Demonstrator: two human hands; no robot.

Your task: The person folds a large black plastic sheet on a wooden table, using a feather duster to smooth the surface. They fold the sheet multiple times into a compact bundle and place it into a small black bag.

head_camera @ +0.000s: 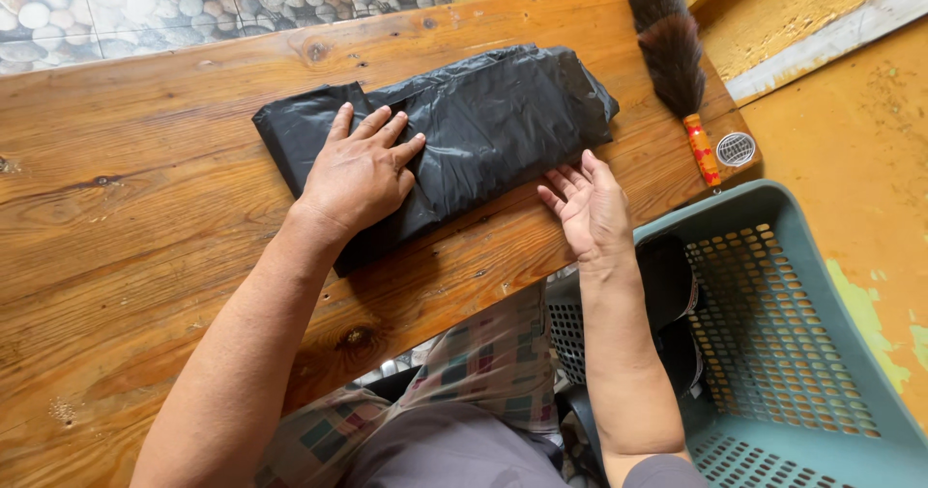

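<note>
So the left hand (362,171) is pressing flat, fingers spread, on a folded black plastic bag (483,121) lying on the wooden table (145,208). Right hand (590,208) is resting open, holding nothing, just beside the bag, with a teal basket (802,353) sitting below it over yellow floor (860,130).

The left hand (360,171) covers the middle of the folded black plastic bag (483,126), hiding the folds beneath its palm. Beside the bag, the feather duster (669,48) is cut off by the top edge. The teal basket (773,333) runs off the bottom and right edges; dark items inside it lie partly behind the right forearm, their kind unclear.
</note>
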